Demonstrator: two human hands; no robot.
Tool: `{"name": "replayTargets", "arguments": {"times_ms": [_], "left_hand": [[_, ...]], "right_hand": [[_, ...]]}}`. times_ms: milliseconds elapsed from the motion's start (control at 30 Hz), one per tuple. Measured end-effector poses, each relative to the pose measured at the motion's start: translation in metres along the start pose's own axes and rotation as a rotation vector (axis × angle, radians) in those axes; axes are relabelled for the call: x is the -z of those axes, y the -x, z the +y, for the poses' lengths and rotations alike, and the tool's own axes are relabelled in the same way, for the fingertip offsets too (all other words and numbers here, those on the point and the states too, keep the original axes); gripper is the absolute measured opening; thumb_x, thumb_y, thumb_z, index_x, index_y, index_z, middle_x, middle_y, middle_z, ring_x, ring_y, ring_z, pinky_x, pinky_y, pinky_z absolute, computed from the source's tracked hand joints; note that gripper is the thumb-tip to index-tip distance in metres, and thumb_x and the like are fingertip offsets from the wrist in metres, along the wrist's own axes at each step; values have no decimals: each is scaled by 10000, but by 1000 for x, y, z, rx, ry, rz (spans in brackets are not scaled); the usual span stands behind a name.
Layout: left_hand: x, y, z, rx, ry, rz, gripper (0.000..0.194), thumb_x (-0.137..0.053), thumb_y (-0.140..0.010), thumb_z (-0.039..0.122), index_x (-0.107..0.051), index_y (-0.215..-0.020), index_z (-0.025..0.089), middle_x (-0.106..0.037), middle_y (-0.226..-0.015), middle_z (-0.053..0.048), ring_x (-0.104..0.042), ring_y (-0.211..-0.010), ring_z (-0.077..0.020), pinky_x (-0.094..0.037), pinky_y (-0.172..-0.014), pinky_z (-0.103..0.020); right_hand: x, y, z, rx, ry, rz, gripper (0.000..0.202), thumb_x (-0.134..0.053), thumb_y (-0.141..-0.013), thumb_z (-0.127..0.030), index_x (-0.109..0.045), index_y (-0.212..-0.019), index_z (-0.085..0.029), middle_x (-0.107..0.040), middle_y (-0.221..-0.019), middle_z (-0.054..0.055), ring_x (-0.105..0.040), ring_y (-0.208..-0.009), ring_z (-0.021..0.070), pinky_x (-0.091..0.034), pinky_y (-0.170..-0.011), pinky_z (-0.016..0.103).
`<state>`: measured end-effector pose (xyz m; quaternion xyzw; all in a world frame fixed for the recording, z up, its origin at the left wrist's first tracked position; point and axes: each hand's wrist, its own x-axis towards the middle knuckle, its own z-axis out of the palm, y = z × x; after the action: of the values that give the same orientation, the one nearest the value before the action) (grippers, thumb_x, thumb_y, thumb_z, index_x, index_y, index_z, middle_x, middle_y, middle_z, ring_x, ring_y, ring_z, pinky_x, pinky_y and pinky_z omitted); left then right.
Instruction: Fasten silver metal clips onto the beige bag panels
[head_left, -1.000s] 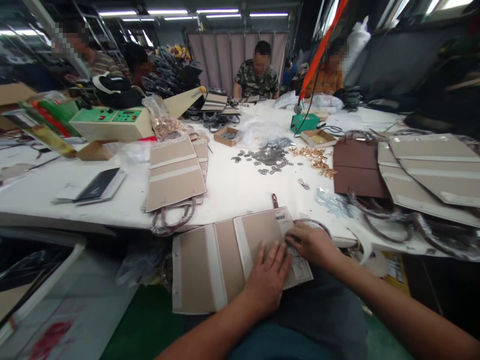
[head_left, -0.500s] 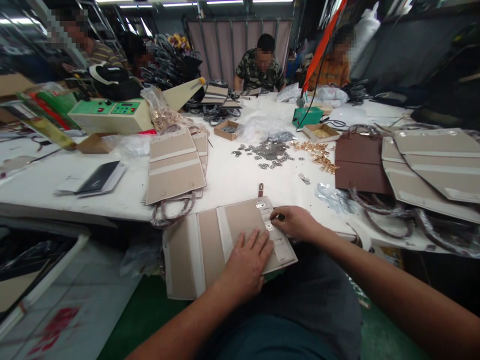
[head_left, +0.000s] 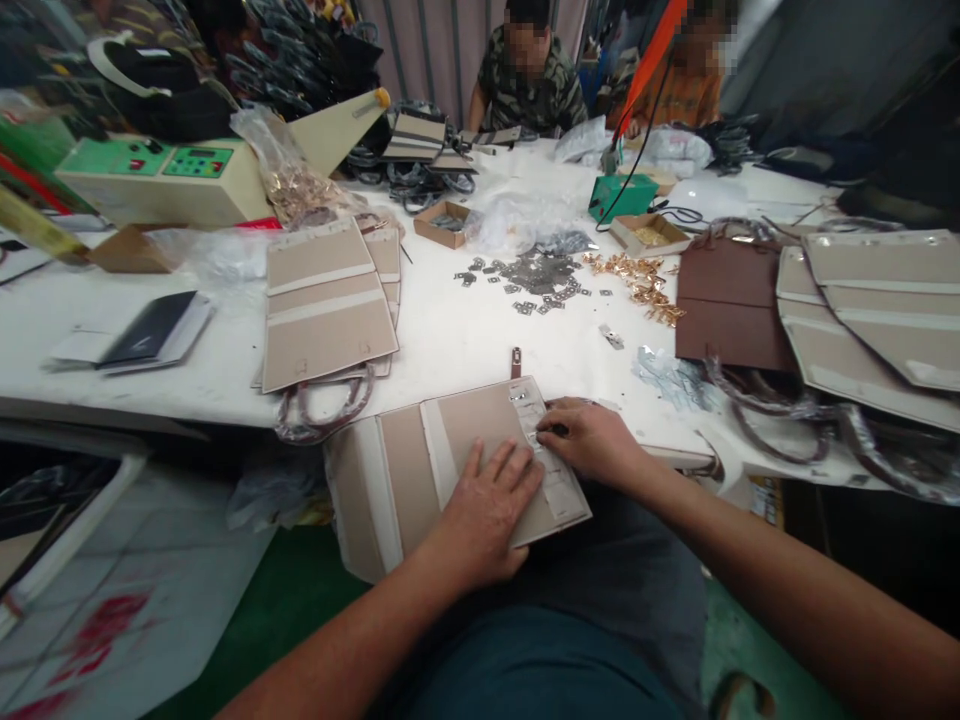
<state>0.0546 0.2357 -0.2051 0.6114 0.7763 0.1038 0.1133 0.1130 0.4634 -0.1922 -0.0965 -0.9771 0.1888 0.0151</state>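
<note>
I'd keep the panel (head_left: 412, 470), low in the centre of the frame, pressed flat so it can't skid, and work squarely at its right end. My left hand (head_left: 487, 508) lies palm-down there, fingers loosely spread, gripping nothing. My right hand (head_left: 589, 438), knuckles bent, forearm slanting from lower right, pinches a dark bit (head_left: 560, 430) too small to identify.

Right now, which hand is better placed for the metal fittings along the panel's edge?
Right hand, likely: it pinches a small dark item at the edge of the beige panel, near a metal plate. The left hand lies flat on the panel, better suited to steadying it.
</note>
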Motion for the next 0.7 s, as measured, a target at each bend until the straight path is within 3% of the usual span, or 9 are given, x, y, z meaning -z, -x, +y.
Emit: {"name": "replayTargets", "arguments": {"times_ms": [333,467,700], "left_hand": [[1,-10,-2,6,-3,-28,1028,-781,-770,522,-326,-1619,161,-245,-1702,-235,-185,-1592,-403,17,-1292,-655],[-2,-11,-5,5,-10,-21,1075,-751,-796,571,-261,-1643,127,-247,-1698,-250,-186,-1589,-403,31,-1292,-648],[-4,-16,-7,22,-2,-33,1060,-746,-791,581,-292,-1633,124,-290,-1685,-222,-222,-1578,-386,43,-1303,-621]], "right_hand": [[4,2,-8,31,242,-95,221,-585,-1046,-364,-788,-1106,-303,-714,-1107,25,-691,-873,212,-418,-640,308],[5,1,-7,37,233,-103,226,-583,-1046,-351,-782,-1135,-294,-713,-1115,36,-687,-891,215,-426,-649,306],[2,-2,5,43,91,-80,177,-648,-999,-277,-807,-1079,-284,-733,-1080,39,-705,-939,231,-492,-728,310]]}}
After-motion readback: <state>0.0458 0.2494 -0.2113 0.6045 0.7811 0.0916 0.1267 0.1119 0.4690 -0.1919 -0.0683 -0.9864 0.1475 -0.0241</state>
